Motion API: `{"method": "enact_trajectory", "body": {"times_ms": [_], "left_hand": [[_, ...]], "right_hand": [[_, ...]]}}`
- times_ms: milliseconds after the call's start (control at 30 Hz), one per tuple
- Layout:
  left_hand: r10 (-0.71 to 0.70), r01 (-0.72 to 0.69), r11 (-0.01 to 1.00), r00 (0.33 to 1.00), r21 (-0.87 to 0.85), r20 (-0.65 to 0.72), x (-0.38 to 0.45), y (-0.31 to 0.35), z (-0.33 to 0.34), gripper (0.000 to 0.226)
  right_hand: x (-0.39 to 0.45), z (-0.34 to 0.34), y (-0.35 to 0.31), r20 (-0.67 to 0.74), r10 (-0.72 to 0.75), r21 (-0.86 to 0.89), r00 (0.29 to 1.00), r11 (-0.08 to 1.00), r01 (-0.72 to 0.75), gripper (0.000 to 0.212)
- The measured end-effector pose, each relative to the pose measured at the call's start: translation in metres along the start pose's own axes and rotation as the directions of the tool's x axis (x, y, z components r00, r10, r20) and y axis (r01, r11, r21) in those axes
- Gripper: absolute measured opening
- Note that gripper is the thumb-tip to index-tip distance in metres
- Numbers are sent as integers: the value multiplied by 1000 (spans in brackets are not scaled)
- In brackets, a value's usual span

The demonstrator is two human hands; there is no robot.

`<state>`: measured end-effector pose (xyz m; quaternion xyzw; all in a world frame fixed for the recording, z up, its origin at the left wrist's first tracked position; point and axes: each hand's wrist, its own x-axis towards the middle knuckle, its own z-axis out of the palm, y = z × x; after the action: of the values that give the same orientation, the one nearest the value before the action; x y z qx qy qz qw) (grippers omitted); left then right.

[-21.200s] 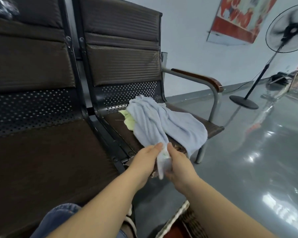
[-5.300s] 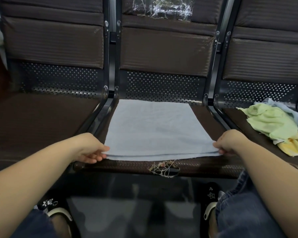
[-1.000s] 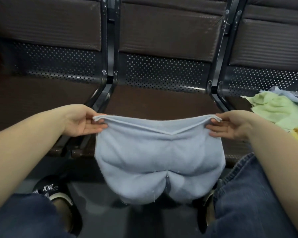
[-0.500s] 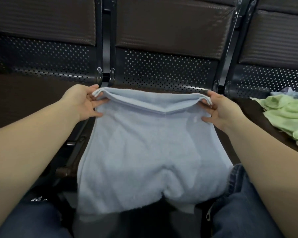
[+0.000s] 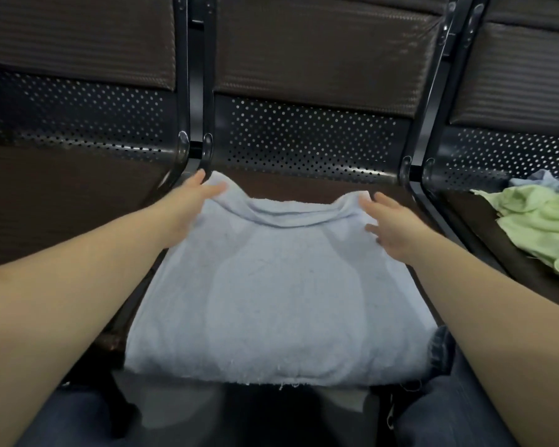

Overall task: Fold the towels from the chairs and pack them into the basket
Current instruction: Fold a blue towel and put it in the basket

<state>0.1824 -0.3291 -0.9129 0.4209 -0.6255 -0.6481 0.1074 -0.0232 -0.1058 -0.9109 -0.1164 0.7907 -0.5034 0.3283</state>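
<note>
One pale blue towel (image 5: 271,298) folded flat on middle chair seat (image 5: 304,185), front edge overhanging | left hand (image 5: 188,208) on far left corner, fingers extended | right hand (image 5: 391,224) on far right corner, fingers spread, gripping nothing | green towel (image 5: 542,227) heaped on right chair seat (image 5: 484,233), blue cloth (image 5: 542,182) behind it

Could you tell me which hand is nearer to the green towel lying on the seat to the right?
The right hand. It rests on the light blue towel's far right corner, one seat over from the green towel. The left hand is at the far left corner, farther away.
</note>
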Motion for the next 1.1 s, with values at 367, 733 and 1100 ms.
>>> {"method": "enact_trajectory", "body": {"times_ms": [367, 733, 1100], "left_hand": [[-60, -434, 140, 893, 890, 445, -87, -52, 63, 76], [-30, -130, 177, 990, 976, 137, -86, -67, -17, 77], [69, -409, 185, 912, 893, 404, -76, -48, 56, 61]], "right_hand": [[-81, 61, 23, 524, -106, -745, 845, 423, 515, 70], [-63, 4, 44, 170, 11, -943, 985, 290, 160, 69], [-70, 61, 34, 441, -125, -820, 889, 346, 456, 60]]}}
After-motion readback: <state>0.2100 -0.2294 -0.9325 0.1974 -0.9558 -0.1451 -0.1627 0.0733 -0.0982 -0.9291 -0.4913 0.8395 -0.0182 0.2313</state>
